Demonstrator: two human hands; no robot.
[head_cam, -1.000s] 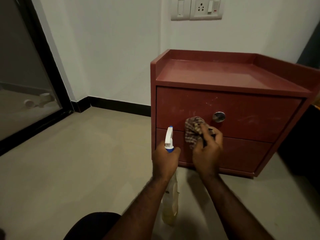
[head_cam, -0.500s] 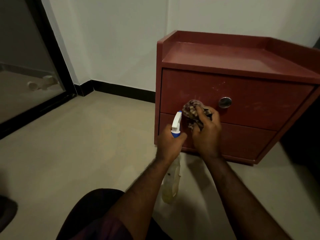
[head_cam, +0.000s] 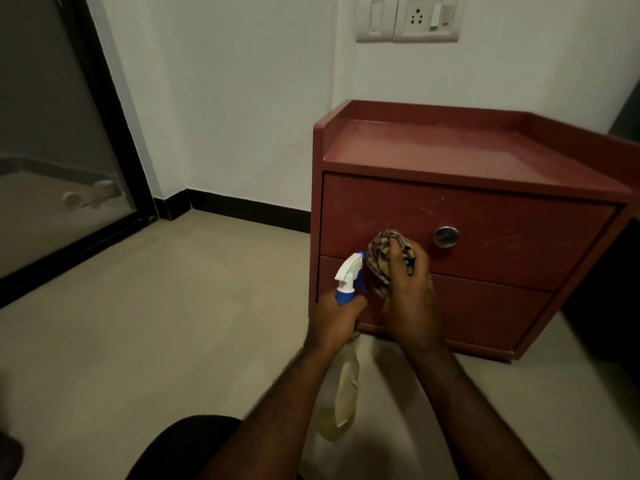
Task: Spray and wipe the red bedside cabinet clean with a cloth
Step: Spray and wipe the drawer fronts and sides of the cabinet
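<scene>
Head view: left hand [head_cam: 334, 320] grips spray bottle [head_cam: 347, 277], label [head_cam: 346, 386] unreadable; right hand [head_cam: 410, 299] clutches checked cloth [head_cam: 378, 263] at cabinet [head_cam: 502, 251].

The red bedside cabinet [head_cam: 485, 216] has 2 shut drawers, the upper front smudged pale. The right hand [head_cam: 410, 306] holds a crumpled checked cloth [head_cam: 379, 268] against that front. The left hand [head_cam: 334, 320] grips the spray bottle [head_cam: 341, 379] by its neck, nozzle up.

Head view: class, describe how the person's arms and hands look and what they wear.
The left hand and right hand are bare, ungloved. The left forearm and right forearm are sleeveless, lightly haired, with no wristwatch. Dark clothing shows below.
</scene>
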